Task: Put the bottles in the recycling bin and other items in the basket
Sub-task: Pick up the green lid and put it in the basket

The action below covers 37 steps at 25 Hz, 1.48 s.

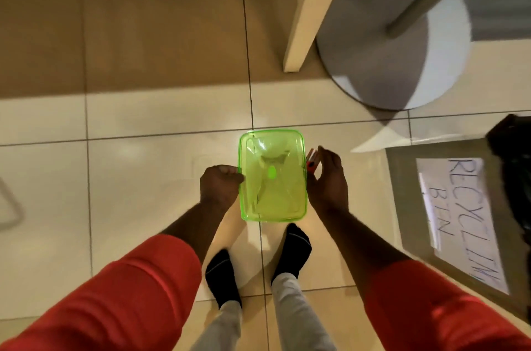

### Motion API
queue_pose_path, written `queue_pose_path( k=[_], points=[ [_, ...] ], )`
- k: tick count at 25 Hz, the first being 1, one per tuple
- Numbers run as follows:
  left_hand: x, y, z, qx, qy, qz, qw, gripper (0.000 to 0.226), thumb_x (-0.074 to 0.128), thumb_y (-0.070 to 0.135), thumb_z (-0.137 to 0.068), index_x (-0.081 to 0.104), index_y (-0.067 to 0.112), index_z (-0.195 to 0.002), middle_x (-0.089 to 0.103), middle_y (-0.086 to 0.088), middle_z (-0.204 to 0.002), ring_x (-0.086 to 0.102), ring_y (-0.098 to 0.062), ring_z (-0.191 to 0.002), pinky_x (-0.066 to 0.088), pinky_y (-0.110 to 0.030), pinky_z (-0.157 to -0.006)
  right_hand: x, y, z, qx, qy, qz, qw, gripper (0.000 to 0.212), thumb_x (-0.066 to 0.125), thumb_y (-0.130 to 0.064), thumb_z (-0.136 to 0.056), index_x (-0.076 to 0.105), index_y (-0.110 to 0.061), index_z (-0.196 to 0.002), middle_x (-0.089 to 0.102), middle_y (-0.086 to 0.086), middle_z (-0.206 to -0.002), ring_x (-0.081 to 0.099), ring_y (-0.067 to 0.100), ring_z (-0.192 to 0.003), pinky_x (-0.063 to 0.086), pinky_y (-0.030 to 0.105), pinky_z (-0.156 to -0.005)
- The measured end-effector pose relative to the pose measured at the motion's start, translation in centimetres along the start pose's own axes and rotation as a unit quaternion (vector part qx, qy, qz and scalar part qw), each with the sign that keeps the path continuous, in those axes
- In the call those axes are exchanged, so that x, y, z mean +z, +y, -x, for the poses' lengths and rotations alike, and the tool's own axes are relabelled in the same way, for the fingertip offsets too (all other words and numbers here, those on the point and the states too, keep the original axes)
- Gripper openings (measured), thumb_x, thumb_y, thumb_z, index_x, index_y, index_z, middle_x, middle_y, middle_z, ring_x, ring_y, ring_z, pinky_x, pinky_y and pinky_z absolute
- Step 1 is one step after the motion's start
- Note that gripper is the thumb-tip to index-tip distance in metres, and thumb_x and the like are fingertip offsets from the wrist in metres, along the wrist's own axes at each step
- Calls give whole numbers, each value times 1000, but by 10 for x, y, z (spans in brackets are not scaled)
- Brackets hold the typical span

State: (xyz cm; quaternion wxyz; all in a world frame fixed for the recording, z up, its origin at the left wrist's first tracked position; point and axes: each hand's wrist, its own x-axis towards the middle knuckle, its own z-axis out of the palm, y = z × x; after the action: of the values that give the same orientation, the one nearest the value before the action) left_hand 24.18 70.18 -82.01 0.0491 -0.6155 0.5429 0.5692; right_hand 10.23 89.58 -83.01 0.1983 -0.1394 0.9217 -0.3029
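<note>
The person is standing on the tiled floor (143,178), with the labelled recycling bin (408,192) sitting at the near right. The left hand (219,184) is gripping the left edge of the green container (271,178), holding it level above the floor. The right hand (327,178) is pinching a small red item (311,162) just beside the container's right edge. Neither is looking like a bottle, so I think both should be going to the basket, kept level.
</note>
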Motion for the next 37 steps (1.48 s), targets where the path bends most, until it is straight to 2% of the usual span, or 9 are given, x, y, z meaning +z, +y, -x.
queue_pose_path(
  k=[6, 8, 10, 14, 17, 23, 29, 33, 37],
  points=[
    [-91, 102, 153, 63, -11, -6, 998, 20, 76, 5, -71, 72, 24, -68, 72, -8, -71, 69, -28, -66, 61, -51, -76, -141, -134, 82, -27, 30, -43, 998, 52, 66, -15, -92, 52, -11, -142, 56, 7, -136, 54, 19, -123, 43, 24, -99],
    [-125, 137, 205, 84, -10, -1, 996, 19, 75, 4, -73, 72, 22, -71, 72, -11, -74, 69, -29, -68, 62, -49, -74, -185, -179, 111, -61, 45, -53, 996, 51, 66, -15, -92, 52, -8, -141, 56, 10, -134, 55, 23, -122, 43, 27, -100],
    [-154, 164, 251, 108, -16, 1, 994, 18, 72, -2, -79, 73, 16, -76, 71, -12, -75, 67, -28, -68, 61, -41, -69, -223, -219, 134, -60, 54, -54, 995, 51, 65, -17, -92, 52, -9, -141, 56, 10, -135, 55, 23, -123, 45, 30, -101],
    [-199, 213, 329, 161, -47, 33, 985, 11, 69, -6, -84, 72, 4, -87, 68, -11, -74, 63, -18, -59, 55, -24, -50, -291, -284, 172, -78, 73, -91, 990, 44, 62, -28, -93, 55, -18, -136, 56, 3, -131, 58, 21, -118, 39, 19, -88],
    [-220, 246, 375, 188, -78, 48, 978, 9, 67, -6, -86, 71, 3, -85, 67, -9, -69, 61, -14, -52, 54, -23, -48, -341, -317, 192, -106, 104, -100, 984, 44, 62, -31, -94, 57, -17, -135, 57, 6, -129, 61, 26, -115, 39, 22, -86],
    [-240, 329, 429, 246, -145, 64, 956, 4, 69, -2, -87, 71, -1, -90, 66, -6, -64, 56, -14, -49, 51, -22, -45, -422, -356, 198, -156, 155, -99, 971, 53, 79, -17, -83, 61, -14, -133, 64, 5, -128, 59, 22, -120, 41, 22, -98],
    [-238, 419, 470, 309, -212, 76, 924, 11, 74, 4, -86, 72, 0, -95, 67, -6, -70, 56, -13, -53, 53, -25, -50, -520, -403, 177, -218, 203, -77, 952, 48, 79, -14, -81, 64, -15, -127, 62, 2, -121, 59, 17, -112, 41, 13, -89],
    [-224, 482, 494, 342, -244, 97, 902, 18, 75, 9, -86, 72, -1, -100, 75, -13, -88, 65, -18, -68, 55, -30, -59, -583, -423, 139, -240, 254, -39, 936, 48, 77, -16, -82, 63, -15, -129, 62, 4, -126, 58, 23, -119, 48, 35, -98],
    [-194, 547, 503, 360, -248, 116, 892, 20, 75, 11, -86, 72, -1, -102, 75, -15, -90, 68, -22, -74, 58, -31, -63, -637, -432, 82, -246, 274, -37, 929, 53, 75, -23, -82, 60, -16, -133, 60, 4, -131, 57, 23, -122, 48, 42, -103]
  ],
)
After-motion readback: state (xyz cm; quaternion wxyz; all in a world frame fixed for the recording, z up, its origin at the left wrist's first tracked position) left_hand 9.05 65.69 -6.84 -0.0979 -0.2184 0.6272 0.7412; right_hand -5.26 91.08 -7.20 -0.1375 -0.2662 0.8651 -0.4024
